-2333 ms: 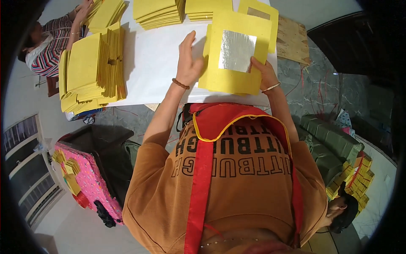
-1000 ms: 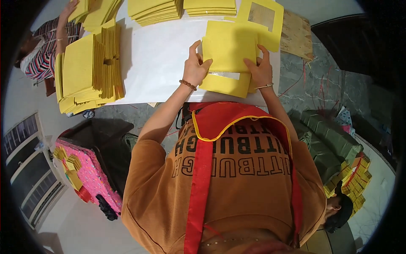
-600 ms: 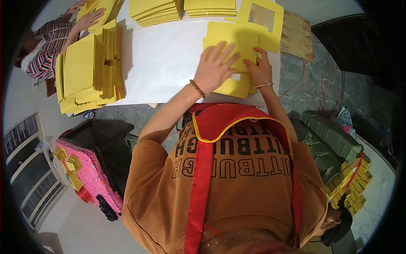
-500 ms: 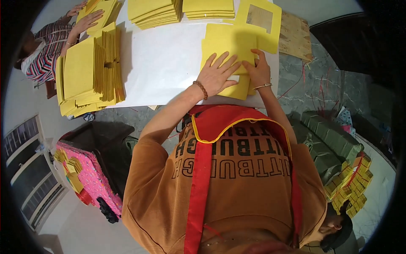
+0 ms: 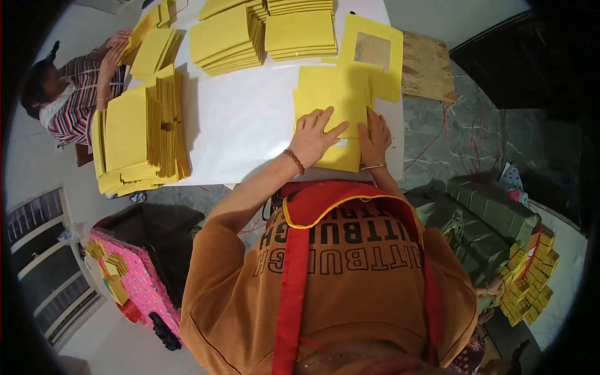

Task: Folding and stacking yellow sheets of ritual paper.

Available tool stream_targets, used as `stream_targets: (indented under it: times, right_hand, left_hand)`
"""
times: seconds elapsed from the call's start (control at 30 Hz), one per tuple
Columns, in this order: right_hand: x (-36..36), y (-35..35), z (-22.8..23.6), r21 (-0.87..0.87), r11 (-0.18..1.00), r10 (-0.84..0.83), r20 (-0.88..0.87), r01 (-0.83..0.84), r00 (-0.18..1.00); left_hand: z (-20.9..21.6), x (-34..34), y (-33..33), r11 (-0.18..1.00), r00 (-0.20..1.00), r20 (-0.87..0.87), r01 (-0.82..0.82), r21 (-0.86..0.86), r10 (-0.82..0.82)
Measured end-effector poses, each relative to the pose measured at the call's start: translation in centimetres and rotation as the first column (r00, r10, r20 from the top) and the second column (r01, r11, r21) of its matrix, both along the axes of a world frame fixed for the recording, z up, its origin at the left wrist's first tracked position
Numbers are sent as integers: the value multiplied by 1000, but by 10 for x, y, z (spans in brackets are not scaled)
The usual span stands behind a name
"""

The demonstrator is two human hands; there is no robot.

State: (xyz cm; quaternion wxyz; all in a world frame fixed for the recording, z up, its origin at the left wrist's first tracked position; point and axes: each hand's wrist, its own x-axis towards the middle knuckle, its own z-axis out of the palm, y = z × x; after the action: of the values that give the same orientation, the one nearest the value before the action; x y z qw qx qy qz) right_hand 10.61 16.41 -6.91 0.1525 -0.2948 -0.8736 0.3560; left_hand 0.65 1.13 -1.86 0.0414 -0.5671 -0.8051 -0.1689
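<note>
Laying the left hand (image 5: 310, 137) over the lower left of the layered yellow sheets (image 5: 322, 94), with fingers spread and pointing away from the body. Resting the right hand (image 5: 374, 141) at the right margin of the same sheets, with thumb apart from the other fingers; not being able to tell between pinching the edge and merely lying on it. Having the sheets lying flat on the white tabletop (image 5: 237, 119), under and between both hands, close to the near edge. Showing a small pale patch (image 5: 341, 143) just beside the left hand, with a further yellow layer peeping out below. Probably risking a skewed lie, by twisting the upper layer against the lower through unequal pressure from the two sides. Perhaps risking a wrinkle as well, through sliding the spread palm instead of pressing straight down. Touching or nearly touching the windowed yellow sheet (image 5: 382, 87) beyond, without clear sight of the contact, and so perhaps dragging that along with any push away from the body. Working near the table's right border too, and so possibly tipping a corner over the side through too strong a sideways shove. Seeming least likely to be upsetting the ragged yellow stack (image 5: 128, 134), well apart at the left.
</note>
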Motion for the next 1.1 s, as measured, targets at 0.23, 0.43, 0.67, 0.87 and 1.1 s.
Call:
stream_targets:
  times: [0.23, 0.43, 0.67, 0.87, 1.1]
  right_hand:
    - [0, 3, -2, -82, 997, -17, -35, 14, 999]
    - [-1, 8, -11, -182, 983, 3, -126, -26, 992]
    - [3, 4, 1, 45, 999, 25, 11, -26, 1000]
    - [4, 3, 3, 32, 999, 29, -14, -29, 999]
    - [5, 1, 4, 18, 999, 40, -27, -39, 999]
  left_hand:
    - [6, -10, 8, 979, 928, -322, 149, -140, -188]
    - [6, -31, 20, 985, 977, -144, 146, -88, -158]
    - [82, -94, 17, 959, 998, 47, 23, 284, -38]
    - [61, -179, 45, 964, 863, -468, -71, 257, 189]
    - [-12, -206, 55, 976, 907, -362, -213, 42, 213]
